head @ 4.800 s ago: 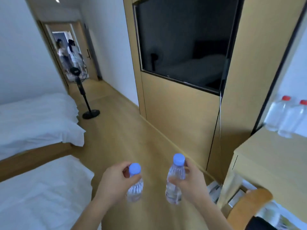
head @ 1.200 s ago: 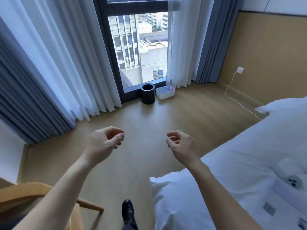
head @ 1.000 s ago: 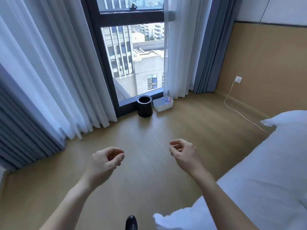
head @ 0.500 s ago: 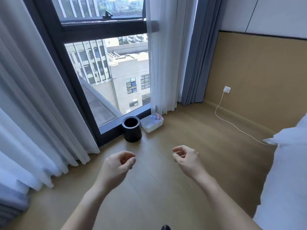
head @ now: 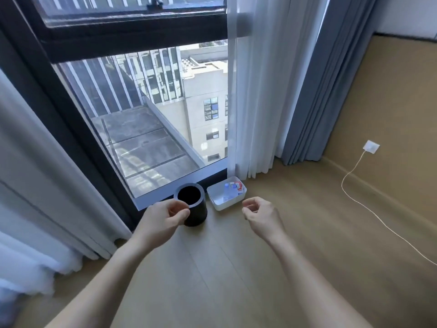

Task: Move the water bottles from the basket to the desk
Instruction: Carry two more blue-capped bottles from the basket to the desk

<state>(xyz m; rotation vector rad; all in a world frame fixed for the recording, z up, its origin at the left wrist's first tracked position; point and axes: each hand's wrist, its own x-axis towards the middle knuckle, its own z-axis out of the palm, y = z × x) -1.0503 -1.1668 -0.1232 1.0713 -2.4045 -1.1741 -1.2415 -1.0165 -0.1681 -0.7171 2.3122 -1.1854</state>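
Observation:
A white basket (head: 218,203) stands on the wooden floor under the window. Inside it lies a clear water bottle (head: 227,192) with a blue cap, and beside that something red and white (head: 237,186). My left hand (head: 163,218) hovers in front of the black bin with its fingers loosely curled and nothing in them. My right hand (head: 261,215) hangs just right of the basket and nearer to me, fingers also curled and empty. The desk is out of view.
A black round bin (head: 192,204) stands left of the basket against the window frame. White and grey curtains (head: 279,91) hang on both sides. A white cable (head: 369,210) runs from a wall socket (head: 371,146) across the floor at right.
Earlier I held two bottles near the desk; both hands are empty now. Over the last second the view closed in on the window, so bin and basket appear larger and nearer to my hands.

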